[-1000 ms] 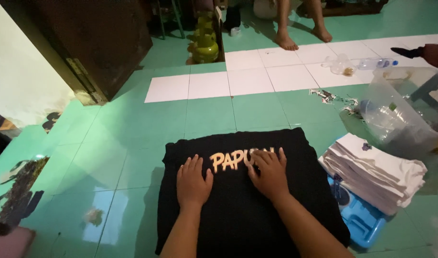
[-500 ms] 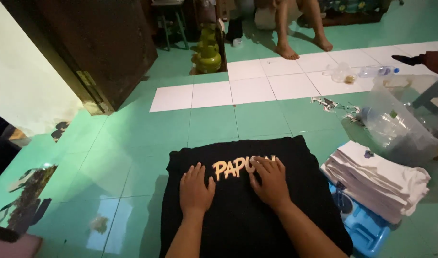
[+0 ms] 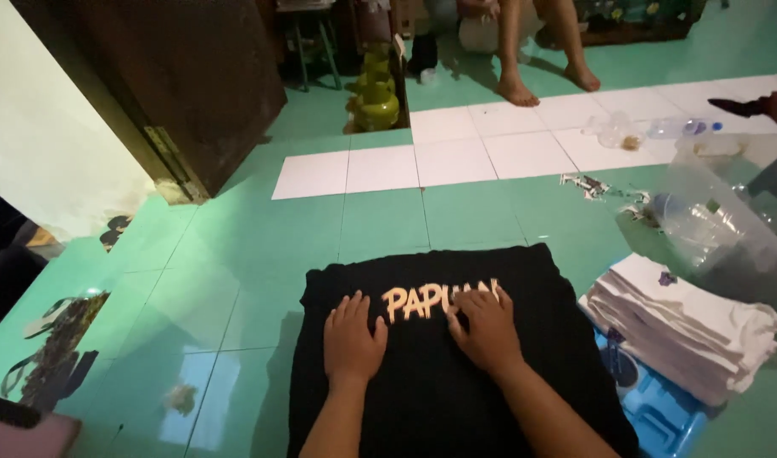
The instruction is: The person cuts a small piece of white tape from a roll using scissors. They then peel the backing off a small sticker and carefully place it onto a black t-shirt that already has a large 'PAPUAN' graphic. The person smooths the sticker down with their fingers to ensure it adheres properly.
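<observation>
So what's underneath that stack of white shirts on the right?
A blue plastic lid or tray sticks out below the stack of white shirts; the rest is covered.

both hands flat on black shirt

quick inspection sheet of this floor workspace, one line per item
surface: green tiled floor with a strip of white tiles.
job's things: black folded t-shirt with pale printed lettering, lying flat on the floor.
clutter: stack of folded white garments on a blue plastic lid; clear plastic bag; clear plastic bottle; small yellow-green gas cylinder.
grippers: left hand and right hand both flat, palms down on the shirt, holding nothing.
cables: nothing seen.
surroundings: dark wooden door; another person's bare feet at the far side.
</observation>
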